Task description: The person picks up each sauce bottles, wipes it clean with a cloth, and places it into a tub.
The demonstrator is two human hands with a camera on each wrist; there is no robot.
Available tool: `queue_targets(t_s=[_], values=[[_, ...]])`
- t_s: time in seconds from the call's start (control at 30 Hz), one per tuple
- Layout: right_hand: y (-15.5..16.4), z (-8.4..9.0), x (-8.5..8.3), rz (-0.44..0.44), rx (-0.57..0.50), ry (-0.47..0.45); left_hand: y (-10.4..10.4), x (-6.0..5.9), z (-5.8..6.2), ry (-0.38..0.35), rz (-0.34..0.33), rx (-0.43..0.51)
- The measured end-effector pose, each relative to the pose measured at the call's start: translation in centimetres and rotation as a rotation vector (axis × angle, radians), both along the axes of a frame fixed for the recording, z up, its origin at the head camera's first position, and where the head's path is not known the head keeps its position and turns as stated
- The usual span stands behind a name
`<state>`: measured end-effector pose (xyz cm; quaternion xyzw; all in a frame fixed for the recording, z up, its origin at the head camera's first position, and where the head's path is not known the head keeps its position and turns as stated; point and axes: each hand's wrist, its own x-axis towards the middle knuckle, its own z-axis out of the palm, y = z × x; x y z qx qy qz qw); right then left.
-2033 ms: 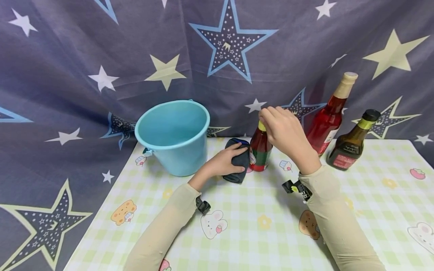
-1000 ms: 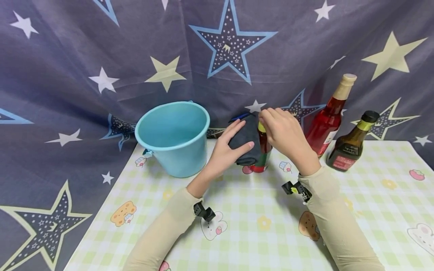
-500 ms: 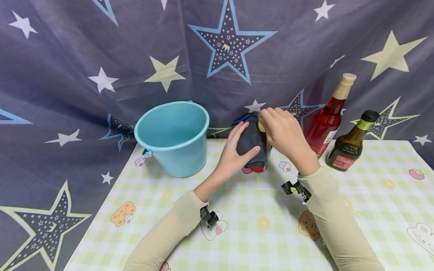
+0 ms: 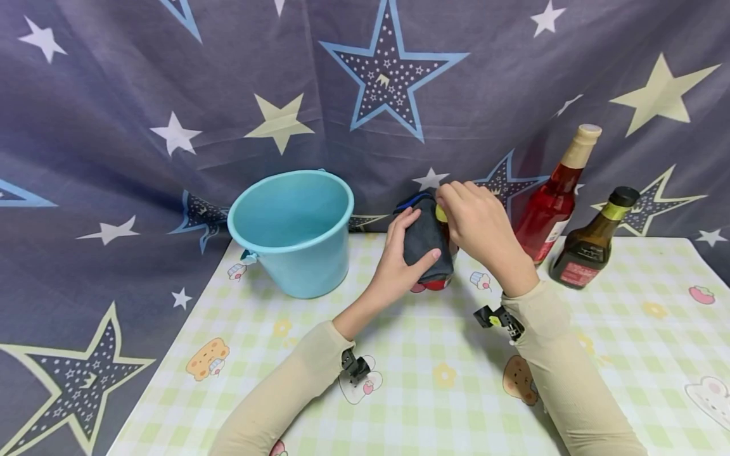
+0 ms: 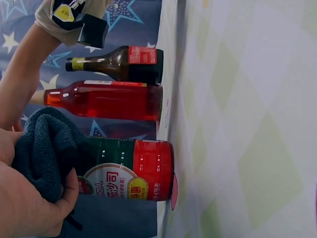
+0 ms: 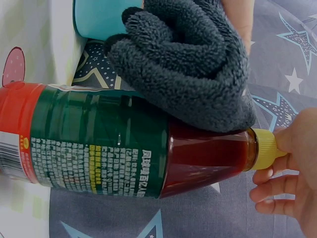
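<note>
Pinching the yellow cap [image 4: 441,213], the right hand [image 4: 478,225] steadies the small red bottle [image 4: 438,283] (standing mid-table). Left wrist view: left hand [image 5: 25,198] presses a dark cloth [image 5: 49,153] on it. Right wrist view: cloth [image 6: 188,64] covers its shoulder.

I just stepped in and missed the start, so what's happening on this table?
A person is wiping a small red sauce bottle that stands upright on the checked tablecloth. The right hand pinches its yellow cap to steady it, while the left hand presses a folded dark grey cloth against the bottle's shoulder. A blue bucket stands to the left; a tall red bottle and a dark brown bottle stand untouched to the right.
</note>
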<state>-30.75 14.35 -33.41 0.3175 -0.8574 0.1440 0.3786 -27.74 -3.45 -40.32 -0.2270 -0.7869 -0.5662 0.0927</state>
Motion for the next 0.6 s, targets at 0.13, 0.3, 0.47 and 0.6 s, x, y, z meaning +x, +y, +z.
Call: queue_targets(t_s=[0.13,0.3,0.47,0.6], values=[[0.0,0.0,0.0,-0.002,-0.001,-0.005,-0.2,-0.1,0.1,0.009,-0.015,-0.023],[0.0,0.0,0.1,-0.009,0.002,-0.006,-0.9,-0.4,0.2,-0.005,-0.046,-0.089],[0.0,-0.1,0.0,-0.009,0.004,0.003,-1.7,-0.9,0.5,-0.041,-0.087,-0.176],[0.0,-0.1,0.0,-0.004,0.006,0.017,-2.4,-1.3,0.8,-0.084,-0.117,-0.251]])
